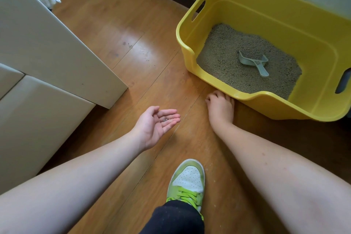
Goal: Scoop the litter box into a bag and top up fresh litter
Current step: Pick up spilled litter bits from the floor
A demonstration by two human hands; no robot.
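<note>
Left hand (155, 125) lies palm up, fingers relaxed together, cradling a few litter grains (165, 119). Right hand (220, 106) curls fingertips onto the floor (117, 24) beside the yellow litter box (190, 51); scoop (253, 62) lies inside

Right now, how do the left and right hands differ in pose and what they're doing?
The left hand is palm up, fingers relaxed and nearly straight, cupping a few small grey litter granules; the right hand is palm down, fingers curled with tips at the wooden plank floor. The left hand hovers apart from the yellow plastic litter box; the right hand sits right against its low front rim. Neither hand holds the pale grey plastic scoop, which lies on the litter in the box.
</note>
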